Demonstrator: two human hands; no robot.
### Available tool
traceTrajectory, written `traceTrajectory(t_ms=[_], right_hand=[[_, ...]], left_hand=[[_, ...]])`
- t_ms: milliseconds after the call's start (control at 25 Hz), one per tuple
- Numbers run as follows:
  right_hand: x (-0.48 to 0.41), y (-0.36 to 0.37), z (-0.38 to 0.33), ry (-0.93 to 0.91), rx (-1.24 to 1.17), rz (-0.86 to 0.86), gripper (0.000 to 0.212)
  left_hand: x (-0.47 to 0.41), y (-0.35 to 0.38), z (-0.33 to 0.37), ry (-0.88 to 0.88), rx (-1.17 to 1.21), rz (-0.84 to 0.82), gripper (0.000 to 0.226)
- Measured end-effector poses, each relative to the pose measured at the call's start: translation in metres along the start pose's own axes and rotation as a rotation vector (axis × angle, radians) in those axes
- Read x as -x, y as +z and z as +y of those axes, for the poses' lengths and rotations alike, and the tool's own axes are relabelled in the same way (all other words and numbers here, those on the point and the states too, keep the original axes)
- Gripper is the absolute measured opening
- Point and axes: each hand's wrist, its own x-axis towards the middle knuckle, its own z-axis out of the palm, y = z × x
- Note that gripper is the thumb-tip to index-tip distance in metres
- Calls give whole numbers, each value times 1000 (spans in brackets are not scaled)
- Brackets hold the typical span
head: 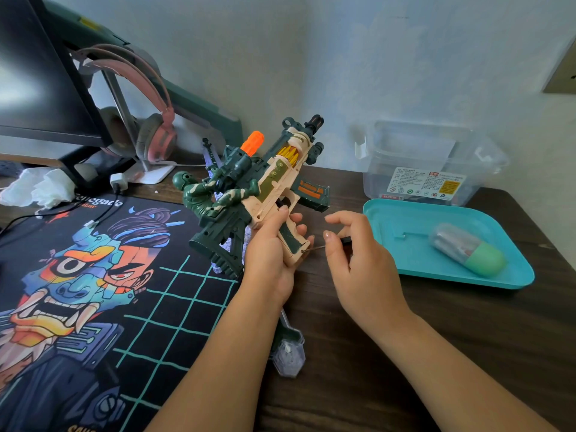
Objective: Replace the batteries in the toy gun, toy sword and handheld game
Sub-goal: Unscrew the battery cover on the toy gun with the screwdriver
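Note:
The toy gun, beige and dark green with an orange tip and a green soldier figure, is held up above the desk, muzzle pointing up and away. My left hand grips its pistol grip from the left. My right hand pinches a small screwdriver whose tip sits at the bottom of the grip. The toy sword, clear and green plastic, lies on the desk under my left forearm, mostly hidden. A capsule-shaped case with a green cap lies in the teal tray.
A clear plastic storage box stands behind the tray by the wall. A printed desk mat covers the left of the dark wooden desk. A monitor, pink headphones on a stand, crumpled tissue and cables sit at the back left.

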Motion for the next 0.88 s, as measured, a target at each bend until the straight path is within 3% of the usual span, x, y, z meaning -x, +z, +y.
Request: traceTrajectory(t_ms=[760, 880], right_hand=[[-1, -5, -4, -96, 6, -60, 30], [0, -3, -3, -88, 18, -49, 21]], left_hand=[[-1, -2, 0, -1, -11, -7, 13], [-2, -2, -1, -2, -16, -14, 15]])
